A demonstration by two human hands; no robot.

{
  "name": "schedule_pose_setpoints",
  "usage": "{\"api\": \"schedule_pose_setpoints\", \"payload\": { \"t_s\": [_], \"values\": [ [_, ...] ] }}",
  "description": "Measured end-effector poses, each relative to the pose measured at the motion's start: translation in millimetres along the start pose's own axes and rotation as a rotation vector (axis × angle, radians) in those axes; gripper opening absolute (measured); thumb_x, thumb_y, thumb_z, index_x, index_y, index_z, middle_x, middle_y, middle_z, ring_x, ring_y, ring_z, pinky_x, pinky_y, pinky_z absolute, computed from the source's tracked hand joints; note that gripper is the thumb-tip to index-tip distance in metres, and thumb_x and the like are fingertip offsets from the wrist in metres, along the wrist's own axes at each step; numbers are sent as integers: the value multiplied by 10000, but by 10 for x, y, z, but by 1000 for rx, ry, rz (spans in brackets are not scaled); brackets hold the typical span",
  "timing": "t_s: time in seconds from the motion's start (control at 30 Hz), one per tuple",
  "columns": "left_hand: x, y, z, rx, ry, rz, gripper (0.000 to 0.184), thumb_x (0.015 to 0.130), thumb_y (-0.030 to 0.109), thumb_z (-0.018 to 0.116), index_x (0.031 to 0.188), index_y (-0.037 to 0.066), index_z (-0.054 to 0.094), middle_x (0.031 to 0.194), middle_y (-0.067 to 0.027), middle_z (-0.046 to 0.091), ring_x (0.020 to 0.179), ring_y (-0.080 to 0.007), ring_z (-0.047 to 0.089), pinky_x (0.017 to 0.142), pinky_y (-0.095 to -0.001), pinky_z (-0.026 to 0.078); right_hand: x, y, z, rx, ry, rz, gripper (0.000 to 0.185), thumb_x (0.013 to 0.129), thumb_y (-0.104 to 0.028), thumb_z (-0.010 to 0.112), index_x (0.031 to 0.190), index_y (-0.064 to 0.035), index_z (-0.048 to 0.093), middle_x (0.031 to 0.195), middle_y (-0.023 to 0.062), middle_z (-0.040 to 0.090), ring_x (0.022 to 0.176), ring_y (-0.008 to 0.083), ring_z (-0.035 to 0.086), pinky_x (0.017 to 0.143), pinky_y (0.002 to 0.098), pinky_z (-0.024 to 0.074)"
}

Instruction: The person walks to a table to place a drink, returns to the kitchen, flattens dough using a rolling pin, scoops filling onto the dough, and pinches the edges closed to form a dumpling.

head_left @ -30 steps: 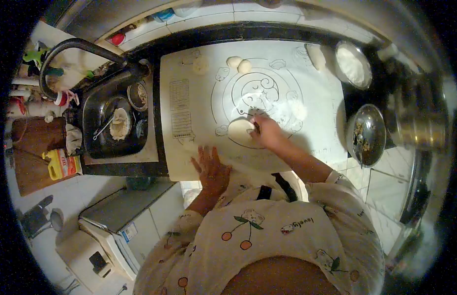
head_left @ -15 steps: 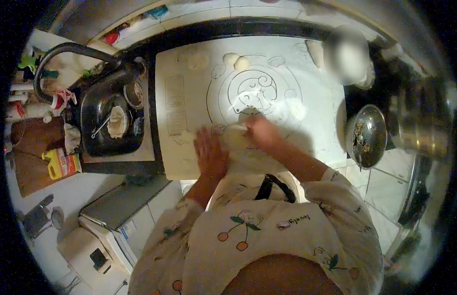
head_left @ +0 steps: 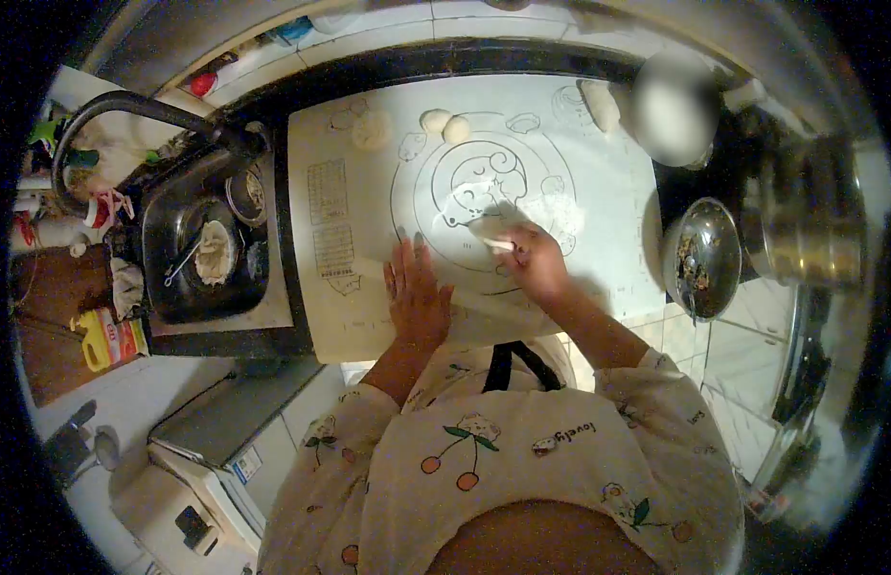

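My left hand [head_left: 417, 297] lies flat on the white printed mat [head_left: 608, 278], fingers stretched out and holding nothing. To its right, my right hand [head_left: 536, 264] is closed on a small piece of white dough [head_left: 500, 243], which pokes out past the fingertips just over the mat. Most of that dough is hidden by the fingers. Two pale dough balls [head_left: 456, 128] touch each other near the mat's far edge. Left of them is a flat pale round [head_left: 372, 129]. A longer lump of dough [head_left: 600, 105] rests at the far right corner.
A metal bowl [head_left: 719, 287] with chopped filling and a utensil stands right of the mat. Behind it is a blurred white round thing [head_left: 673, 110]. On the left, a black sink [head_left: 172, 297] with a tap [head_left: 129, 101] holds dishes. A yellow jug [head_left: 96, 345] stands beyond.
My right hand has lifted the dough off the mat and moved slightly right. The pale round shape that lay between my hands is gone from there. My left hand stays flat.
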State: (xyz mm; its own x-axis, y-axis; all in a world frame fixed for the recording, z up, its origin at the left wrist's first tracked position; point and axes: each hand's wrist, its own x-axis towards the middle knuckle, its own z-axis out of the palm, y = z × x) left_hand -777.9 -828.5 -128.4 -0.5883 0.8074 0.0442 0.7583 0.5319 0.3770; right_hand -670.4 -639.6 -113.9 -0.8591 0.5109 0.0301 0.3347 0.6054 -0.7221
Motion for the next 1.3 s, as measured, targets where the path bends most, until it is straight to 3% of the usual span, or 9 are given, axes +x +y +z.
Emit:
{"api": "schedule_pose_setpoints", "payload": {
  "t_s": [0.07,0.27,0.37,0.53,0.77,0.9,1.0,1.1,1.3],
  "values": [
    [-8,55,-100,-70,-24,9,866,702,275,677,1367,16,185,1414,-237,169,1324,-417,125,1054,-543,117,-17,-65,102,350,67,143,195,784,-115,664,954,-38,608,744,72,553,640,106,534,575,251,440],
    [157,156,-242,-30,-91,40,870,711,283,668,1368,-2,175,1417,-260,142,1322,-413,133,1053,-537,133,119,-44,58,16,2,14,262,746,-44,638,1005,-67,609,808,134,588,675,240,578,615,310,466],
    [725,231,4,62,38,28,790,747,294,634,1352,-20,234,1414,-265,160,1321,-399,153,1062,-512,140,230,-72,-15,21,-59,35,294,738,-98,615,1030,-70,594,1004,191,587,939,361,557,812,424,462],
    [1605,352,99,-26,202,88,751,799,267,579,1361,-54,198,1420,-283,138,1323,-427,126,1058,-525,130,526,92,12,-37,-49,-76,298,707,-58,603,1005,-70,595,981,190,585,924,372,554,815,434,464],
    [367,190,-9,270,-189,-5,660,801,282,528,1359,29,282,1418,-233,201,1326,-378,178,1057,-536,133,467,50,-88,-126,-131,-102,302,744,-94,616,1044,-70,587,1021,190,574,965,353,536,827,417,454],
    [1390,175,179,63,151,34,720,820,374,510,1358,-24,245,1423,-234,189,1336,-367,150,1070,-492,144,464,18,-27,-47,-78,-80,365,691,-11,566,1055,-30,541,1042,215,550,987,380,518,889,434,417],
    [1636,260,165,61,179,57,728,816,385,530,1334,-52,266,1424,-238,182,1337,-361,140,1075,-472,145,677,-10,-67,-22,-269,-44,269,712,-4,553,979,-24,569,991,211,568,928,372,541,838,435,436],
    [862,203,-1,78,-11,-4,782,786,388,572,1343,-48,239,1433,-235,153,1344,-366,102,1069,-512,91,597,37,50,-120,-133,92,173,776,-92,589,944,-52,589,800,163,612,705,343,593,647,398,473],
    [148,304,-76,131,-153,-164,797,755,368,610,1345,-33,255,1410,-283,162,1334,-392,117,1059,-541,83,-65,247,193,125,102,203,158,789,-74,570,945,-52,577,778,137,599,660,257,585,604,338,461]
  ]
}}
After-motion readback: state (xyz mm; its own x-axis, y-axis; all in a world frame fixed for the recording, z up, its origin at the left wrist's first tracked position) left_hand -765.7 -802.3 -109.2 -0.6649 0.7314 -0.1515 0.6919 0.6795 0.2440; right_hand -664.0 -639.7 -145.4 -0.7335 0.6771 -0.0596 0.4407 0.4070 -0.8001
